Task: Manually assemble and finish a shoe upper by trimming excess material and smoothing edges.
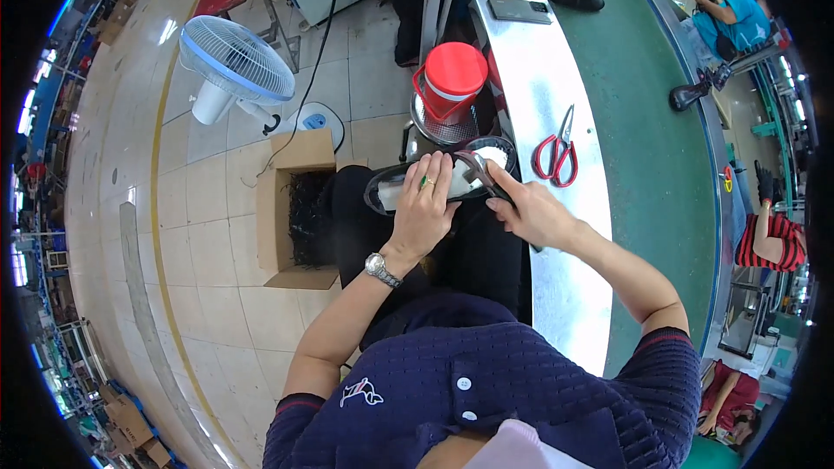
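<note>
A black shoe upper [389,197] lies sole side up across my lap, its white underside showing. My left hand [424,200] grips it from above, fingers stretched over its middle and thumb at the near edge. My right hand [534,208] is closed round the handles of metal pincers [474,168]. Their grey head meets the shoe's edge beside my left fingertips; the jaws are too small to make out. Red-handled scissors [556,158] lie on the metal bench to the right of the shoe.
Along my right runs the narrow metal bench [569,287], with a phone [519,9] at its far end. A red lidded jug [455,69] stands beyond the shoe. Left are a cardboard box [276,226] of black scraps and a fan [234,56]. Other people work at far right.
</note>
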`<state>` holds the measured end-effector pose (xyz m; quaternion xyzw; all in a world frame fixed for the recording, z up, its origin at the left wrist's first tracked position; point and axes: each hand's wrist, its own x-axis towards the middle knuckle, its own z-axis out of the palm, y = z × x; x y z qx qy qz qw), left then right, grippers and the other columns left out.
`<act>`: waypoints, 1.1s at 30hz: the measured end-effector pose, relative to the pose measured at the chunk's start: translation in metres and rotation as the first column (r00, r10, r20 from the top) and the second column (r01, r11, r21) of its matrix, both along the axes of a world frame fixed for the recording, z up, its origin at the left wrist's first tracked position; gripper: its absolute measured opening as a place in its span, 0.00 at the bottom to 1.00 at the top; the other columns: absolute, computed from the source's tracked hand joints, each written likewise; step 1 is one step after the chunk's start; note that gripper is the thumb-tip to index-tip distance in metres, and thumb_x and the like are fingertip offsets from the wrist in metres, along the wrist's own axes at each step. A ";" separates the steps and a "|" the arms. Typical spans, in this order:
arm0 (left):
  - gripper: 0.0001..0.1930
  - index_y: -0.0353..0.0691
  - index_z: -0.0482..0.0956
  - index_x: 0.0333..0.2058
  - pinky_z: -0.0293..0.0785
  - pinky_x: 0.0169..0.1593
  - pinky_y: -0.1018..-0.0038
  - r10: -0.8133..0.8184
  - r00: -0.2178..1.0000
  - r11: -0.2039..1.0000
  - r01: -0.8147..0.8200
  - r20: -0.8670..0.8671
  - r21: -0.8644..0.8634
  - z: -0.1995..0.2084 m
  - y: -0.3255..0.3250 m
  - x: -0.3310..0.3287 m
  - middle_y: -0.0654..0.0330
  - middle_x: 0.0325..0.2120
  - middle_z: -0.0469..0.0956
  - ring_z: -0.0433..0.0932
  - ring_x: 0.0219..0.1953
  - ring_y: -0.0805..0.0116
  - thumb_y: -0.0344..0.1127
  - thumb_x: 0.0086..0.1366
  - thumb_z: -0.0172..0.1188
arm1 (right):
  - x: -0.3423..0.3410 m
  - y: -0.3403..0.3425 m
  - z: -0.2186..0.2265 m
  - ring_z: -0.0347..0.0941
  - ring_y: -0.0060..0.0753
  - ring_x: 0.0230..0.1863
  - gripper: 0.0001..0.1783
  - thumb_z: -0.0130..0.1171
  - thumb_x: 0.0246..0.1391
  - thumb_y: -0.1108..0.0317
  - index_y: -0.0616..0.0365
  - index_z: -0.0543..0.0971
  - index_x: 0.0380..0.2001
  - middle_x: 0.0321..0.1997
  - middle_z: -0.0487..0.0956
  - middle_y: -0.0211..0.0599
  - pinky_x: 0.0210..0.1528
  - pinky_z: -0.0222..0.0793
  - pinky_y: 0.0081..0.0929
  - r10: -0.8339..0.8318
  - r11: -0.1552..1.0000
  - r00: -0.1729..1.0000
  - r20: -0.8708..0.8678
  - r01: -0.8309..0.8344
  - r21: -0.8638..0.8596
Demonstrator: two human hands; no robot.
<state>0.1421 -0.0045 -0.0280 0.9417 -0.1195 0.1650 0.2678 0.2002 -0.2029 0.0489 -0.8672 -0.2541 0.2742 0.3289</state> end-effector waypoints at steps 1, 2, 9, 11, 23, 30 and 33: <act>0.40 0.28 0.62 0.59 0.59 0.64 0.59 0.001 0.998 0.998 -0.005 0.058 0.066 -0.005 0.000 0.001 0.44 0.55 0.68 0.66 0.59 0.48 0.32 0.46 0.69 | 0.011 0.000 0.014 0.77 0.58 0.26 0.32 0.53 0.57 0.70 0.58 0.57 0.64 0.23 0.78 0.54 0.32 0.72 0.47 0.162 0.974 0.978 0.134 -0.136 -0.179; 0.40 0.28 0.64 0.59 0.61 0.63 0.58 0.003 0.994 0.991 -0.019 0.112 0.136 -0.006 0.002 0.001 0.44 0.55 0.69 0.67 0.58 0.47 0.33 0.46 0.69 | 0.019 0.002 0.028 0.77 0.58 0.27 0.32 0.53 0.56 0.71 0.59 0.58 0.64 0.23 0.78 0.55 0.32 0.71 0.48 0.340 0.899 0.911 0.231 -0.244 -0.364; 0.37 0.26 0.65 0.58 0.62 0.63 0.59 -0.003 0.988 0.974 -0.032 0.156 0.224 -0.010 -0.002 0.003 0.42 0.57 0.67 0.66 0.60 0.48 0.36 0.50 0.67 | 0.025 0.016 -0.014 0.76 0.50 0.23 0.35 0.52 0.59 0.69 0.52 0.52 0.68 0.21 0.77 0.50 0.28 0.70 0.43 0.078 0.987 0.889 0.452 -0.004 -0.162; 0.36 0.26 0.65 0.57 0.61 0.63 0.59 0.003 0.991 0.971 -0.034 0.132 0.237 -0.011 0.001 -0.001 0.42 0.58 0.65 0.65 0.60 0.49 0.36 0.51 0.66 | 0.026 0.022 -0.007 0.77 0.36 0.19 0.35 0.52 0.59 0.69 0.53 0.52 0.68 0.18 0.76 0.41 0.26 0.72 0.32 0.204 0.959 0.849 0.488 -0.073 -0.274; 0.34 0.24 0.66 0.56 0.60 0.64 0.60 0.045 0.988 0.974 -0.076 0.144 0.212 -0.008 -0.004 0.006 0.42 0.57 0.66 0.66 0.60 0.49 0.36 0.53 0.64 | 0.028 0.027 0.003 0.77 0.59 0.29 0.35 0.51 0.58 0.68 0.51 0.52 0.67 0.30 0.79 0.58 0.36 0.70 0.51 -0.179 0.982 0.980 0.087 0.183 -0.042; 0.32 0.22 0.67 0.54 0.60 0.64 0.59 0.048 0.992 0.988 -0.064 0.115 0.143 -0.010 -0.004 0.004 0.42 0.53 0.69 0.64 0.60 0.46 0.34 0.52 0.64 | 0.017 0.037 0.007 0.76 0.62 0.26 0.36 0.52 0.57 0.68 0.49 0.52 0.67 0.27 0.79 0.55 0.34 0.71 0.52 -0.073 0.993 0.949 0.307 0.097 -0.062; 0.31 0.22 0.68 0.53 0.60 0.64 0.59 0.048 0.987 0.984 -0.072 0.151 0.160 -0.012 -0.006 0.006 0.42 0.50 0.69 0.64 0.60 0.44 0.33 0.52 0.64 | 0.011 0.039 0.009 0.76 0.60 0.25 0.36 0.53 0.57 0.69 0.48 0.53 0.67 0.23 0.78 0.54 0.30 0.70 0.51 -0.053 0.988 0.927 0.371 0.102 -0.115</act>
